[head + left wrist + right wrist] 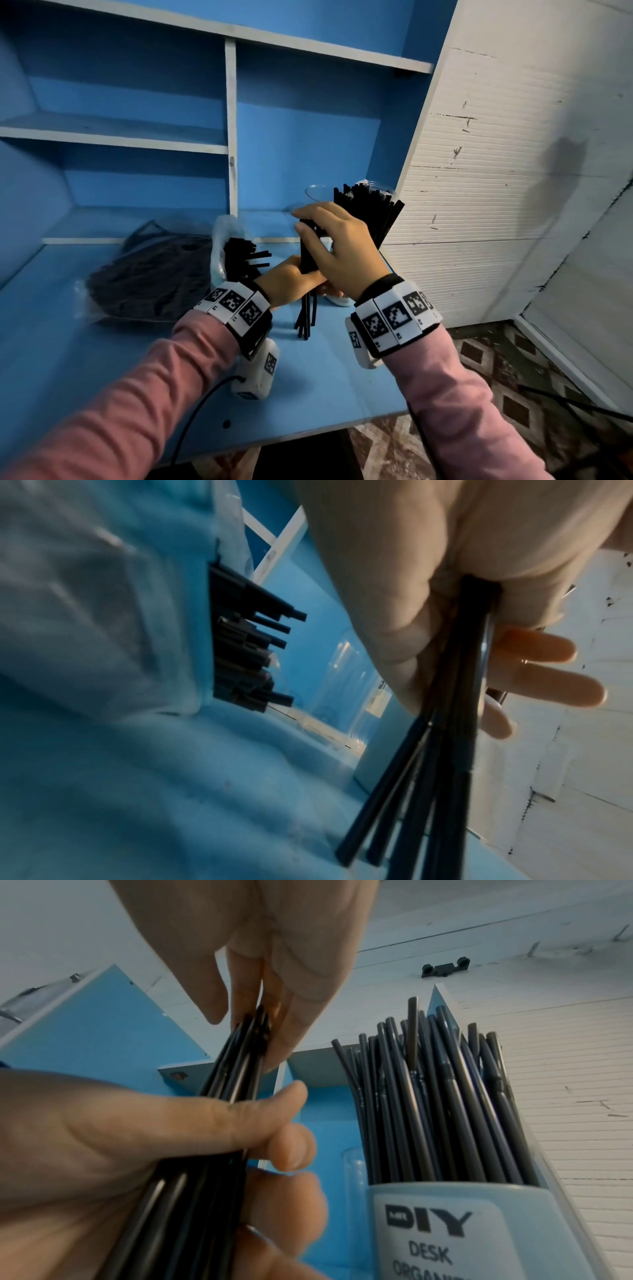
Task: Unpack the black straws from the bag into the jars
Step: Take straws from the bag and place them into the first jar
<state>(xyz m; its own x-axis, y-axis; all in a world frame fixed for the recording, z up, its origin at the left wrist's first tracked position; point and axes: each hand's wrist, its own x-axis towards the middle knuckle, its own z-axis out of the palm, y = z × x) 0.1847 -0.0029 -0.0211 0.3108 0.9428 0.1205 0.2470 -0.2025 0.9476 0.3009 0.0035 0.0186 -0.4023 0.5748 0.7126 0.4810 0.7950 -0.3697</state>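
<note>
A small bundle of black straws (pixel 306 315) stands nearly upright above the blue desk. My left hand (pixel 291 279) grips it round the middle. My right hand (pixel 337 246) pinches its upper end from above. In the right wrist view the right hand (pixel 274 961) holds the straw tops (pixel 236 1074) above the left hand (pixel 137 1145). A clear jar (pixel 445 1231) labelled DIY, packed with straws (pixel 368 209), stands just right of the hands. An empty clear jar (pixel 317 193) is behind them. The plastic bag (pixel 147 277) lies to the left, with straw ends (pixel 241 258) poking from its mouth.
The blue desk (pixel 102 377) backs onto blue shelving with white edges (pixel 231 137). A white ribbed wall (pixel 496 171) rises right beside the jars. The desk's front edge (pixel 308 431) runs below my wrists, and a black cable (pixel 198 404) hangs from the left wrist.
</note>
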